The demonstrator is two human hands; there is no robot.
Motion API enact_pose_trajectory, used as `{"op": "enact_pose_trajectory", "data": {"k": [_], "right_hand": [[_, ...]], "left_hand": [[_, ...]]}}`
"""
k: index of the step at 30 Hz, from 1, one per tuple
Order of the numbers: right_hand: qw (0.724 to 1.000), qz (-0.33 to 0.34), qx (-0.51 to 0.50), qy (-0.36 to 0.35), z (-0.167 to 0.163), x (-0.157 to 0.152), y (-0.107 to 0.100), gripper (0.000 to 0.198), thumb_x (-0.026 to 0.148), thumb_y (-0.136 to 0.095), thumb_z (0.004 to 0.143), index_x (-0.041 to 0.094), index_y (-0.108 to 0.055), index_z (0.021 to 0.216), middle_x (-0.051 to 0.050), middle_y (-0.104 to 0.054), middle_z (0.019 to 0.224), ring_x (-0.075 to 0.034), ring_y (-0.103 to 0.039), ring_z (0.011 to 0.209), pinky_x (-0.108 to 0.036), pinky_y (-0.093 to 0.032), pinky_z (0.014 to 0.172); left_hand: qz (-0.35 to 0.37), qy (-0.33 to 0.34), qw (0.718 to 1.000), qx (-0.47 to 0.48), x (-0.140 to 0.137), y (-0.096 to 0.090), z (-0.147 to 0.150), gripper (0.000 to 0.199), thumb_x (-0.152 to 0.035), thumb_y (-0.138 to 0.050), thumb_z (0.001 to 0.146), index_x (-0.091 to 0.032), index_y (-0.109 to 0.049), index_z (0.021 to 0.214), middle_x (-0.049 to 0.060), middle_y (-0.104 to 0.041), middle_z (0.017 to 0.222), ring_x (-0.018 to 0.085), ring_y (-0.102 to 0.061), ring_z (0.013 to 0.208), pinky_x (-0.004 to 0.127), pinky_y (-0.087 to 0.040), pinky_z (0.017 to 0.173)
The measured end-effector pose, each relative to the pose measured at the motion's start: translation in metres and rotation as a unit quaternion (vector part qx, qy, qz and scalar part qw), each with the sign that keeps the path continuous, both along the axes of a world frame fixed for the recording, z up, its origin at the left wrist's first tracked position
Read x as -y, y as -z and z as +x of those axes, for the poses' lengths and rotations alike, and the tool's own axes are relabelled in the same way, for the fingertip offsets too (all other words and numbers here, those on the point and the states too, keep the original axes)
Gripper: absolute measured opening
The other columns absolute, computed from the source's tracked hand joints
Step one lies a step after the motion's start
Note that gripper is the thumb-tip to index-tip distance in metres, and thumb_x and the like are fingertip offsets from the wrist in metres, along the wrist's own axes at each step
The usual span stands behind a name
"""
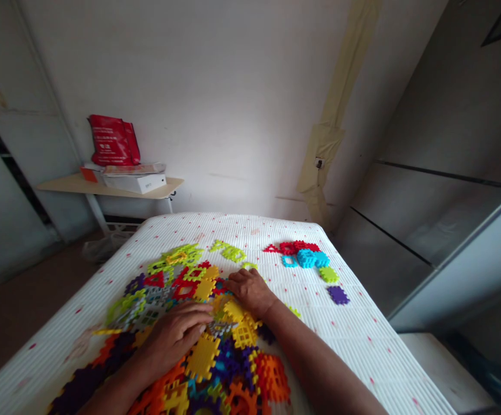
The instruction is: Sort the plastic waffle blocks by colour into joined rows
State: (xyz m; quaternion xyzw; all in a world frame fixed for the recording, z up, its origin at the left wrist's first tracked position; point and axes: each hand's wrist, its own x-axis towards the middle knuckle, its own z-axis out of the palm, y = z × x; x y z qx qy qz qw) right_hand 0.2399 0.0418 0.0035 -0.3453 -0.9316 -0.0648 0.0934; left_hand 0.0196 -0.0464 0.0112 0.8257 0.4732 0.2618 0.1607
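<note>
My left hand lies over a heap of notched plastic building tiles, its fingers stretched to the right and the thumb a little apart. Its fingertips are close to a grey tile and a yellow tile. Higher up on the heap, my right hand has its fingers bent down and together. Beside its fingertips is a small red and blue piece; what they grip, if anything, is hidden. A yellow tile and a yellow window-like tile sit just below this hand.
A white quilted cover lies under the tiles. Apart from the heap are red tiles, blue tiles, a green tile and a purple tile. Behind stands a small table with a red bag.
</note>
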Motion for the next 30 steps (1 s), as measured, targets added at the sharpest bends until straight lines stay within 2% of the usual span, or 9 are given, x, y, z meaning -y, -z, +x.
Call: {"op": "enact_pose_trajectory", "data": {"k": [6,9,12,16,19,22,25,27,30], "right_hand": [[1.0,0.019,-0.011,0.011,-0.001,0.002,-0.008,0.022,0.024,-0.039,0.095,0.02,-0.056,0.11,-0.007,-0.063,0.094,-0.019,-0.051,0.09,-0.032,-0.036,0.077],[0.998,-0.003,-0.063,0.026,-0.002,0.004,-0.012,0.019,0.022,-0.041,0.093,0.018,-0.058,0.101,-0.007,-0.064,0.086,-0.018,-0.054,0.085,-0.031,-0.037,0.078],[0.982,-0.079,-0.169,0.009,0.0,0.006,-0.013,0.019,0.022,-0.044,0.091,0.017,-0.06,0.1,-0.005,-0.064,0.085,-0.016,-0.056,0.081,-0.028,-0.039,0.075],[0.92,-0.241,-0.304,-0.052,0.003,0.01,-0.013,0.024,0.026,-0.04,0.093,0.017,-0.06,0.103,-0.003,-0.063,0.088,-0.013,-0.058,0.078,-0.022,-0.043,0.07],[0.889,-0.302,-0.334,-0.086,0.0,0.016,-0.016,0.028,0.031,-0.039,0.094,0.017,-0.061,0.104,-0.002,-0.063,0.09,-0.013,-0.058,0.08,-0.021,-0.044,0.07],[0.91,-0.267,-0.3,-0.103,-0.009,0.026,-0.022,0.027,0.029,-0.038,0.094,0.019,-0.062,0.104,-0.002,-0.064,0.092,-0.013,-0.059,0.084,-0.021,-0.044,0.074],[0.948,-0.177,-0.245,-0.096,-0.02,0.036,-0.028,0.026,0.025,-0.04,0.093,0.022,-0.06,0.109,-0.003,-0.065,0.093,-0.014,-0.059,0.087,-0.025,-0.043,0.08],[0.966,-0.115,-0.225,-0.056,-0.026,0.04,-0.029,0.028,0.025,-0.044,0.091,0.023,-0.055,0.117,-0.005,-0.065,0.097,-0.016,-0.058,0.092,-0.029,-0.042,0.083],[0.971,-0.056,-0.232,0.009,-0.028,0.042,-0.029,0.036,0.03,-0.048,0.09,0.022,-0.049,0.124,-0.008,-0.061,0.11,-0.02,-0.054,0.103,-0.035,-0.041,0.088]], "left_hand": [[0.006,-0.024,0.999,0.024,-0.001,0.005,-0.002,0.03,-0.027,-0.045,0.083,-0.027,-0.069,0.101,0.004,-0.067,0.114,0.018,-0.062,0.105,0.032,-0.049,0.093],[0.015,-0.04,0.998,0.04,-0.001,0.006,-0.003,0.031,-0.027,-0.045,0.082,-0.028,-0.068,0.104,0.004,-0.065,0.117,0.019,-0.059,0.109,0.033,-0.046,0.096],[0.022,-0.061,0.996,0.068,-0.001,0.005,-0.003,0.034,-0.028,-0.047,0.08,-0.027,-0.065,0.109,0.004,-0.064,0.119,0.02,-0.057,0.112,0.034,-0.046,0.096],[0.002,-0.11,0.987,0.121,-0.001,0.005,-0.002,0.039,-0.031,-0.047,0.081,-0.024,-0.058,0.118,0.005,-0.066,0.111,0.019,-0.063,0.099,0.032,-0.05,0.087],[-0.022,-0.132,0.977,0.165,-0.001,0.007,-0.002,0.038,-0.034,-0.046,0.083,-0.022,-0.056,0.118,0.005,-0.068,0.105,0.018,-0.064,0.095,0.032,-0.05,0.086],[-0.05,-0.128,0.972,0.192,-0.001,0.007,-0.004,0.038,-0.036,-0.048,0.083,-0.022,-0.055,0.118,0.005,-0.068,0.106,0.019,-0.063,0.098,0.032,-0.05,0.086],[-0.065,-0.131,0.97,0.196,-0.001,0.005,-0.004,0.033,-0.038,-0.05,0.082,-0.021,-0.059,0.109,0.005,-0.068,0.105,0.019,-0.063,0.098,0.031,-0.05,0.085],[-0.059,-0.143,0.966,0.205,-0.002,0.004,-0.005,0.029,-0.04,-0.052,0.08,-0.021,-0.062,0.098,0.005,-0.07,0.1,0.02,-0.064,0.094,0.03,-0.051,0.082],[-0.055,-0.185,0.947,0.257,-0.004,0.003,-0.007,0.029,-0.045,-0.056,0.075,-0.021,-0.06,0.091,0.002,-0.069,0.086,0.019,-0.066,0.082,0.027,-0.052,0.074]]}}
